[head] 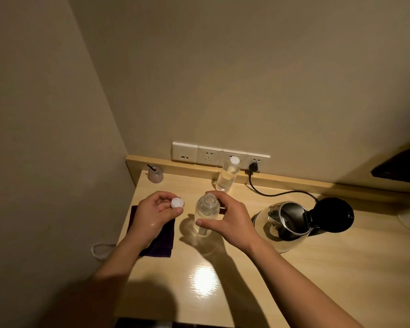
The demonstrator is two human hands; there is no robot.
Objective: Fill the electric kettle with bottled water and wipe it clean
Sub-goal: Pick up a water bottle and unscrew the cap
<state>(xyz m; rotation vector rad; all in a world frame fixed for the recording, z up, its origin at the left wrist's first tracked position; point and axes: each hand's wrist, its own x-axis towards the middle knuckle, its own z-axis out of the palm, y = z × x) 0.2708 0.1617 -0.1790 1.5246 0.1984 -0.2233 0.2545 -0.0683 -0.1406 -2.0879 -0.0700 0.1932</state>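
Cap off, bottle open, pour not yet started.

Left hand [154, 214] pinches the small white screw cap [177, 202]. Right hand [230, 221] is wrapped round the clear plastic water bottle [206, 214], upright on the pale wooden desk [317, 268]. The shiny metal electric kettle [282, 223] sits near its right, round black lid [334, 214] flipped open. Suggest: park the cap, grip mid-body, tilt slowly over the opening to avoid glugging. The dark purple cloth [161, 245] under the left wrist is handy for wiping.

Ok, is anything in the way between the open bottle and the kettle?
Nothing visible. The right hand grips the bottle, its cap is off in the left hand, and the kettle stands with its lid open.
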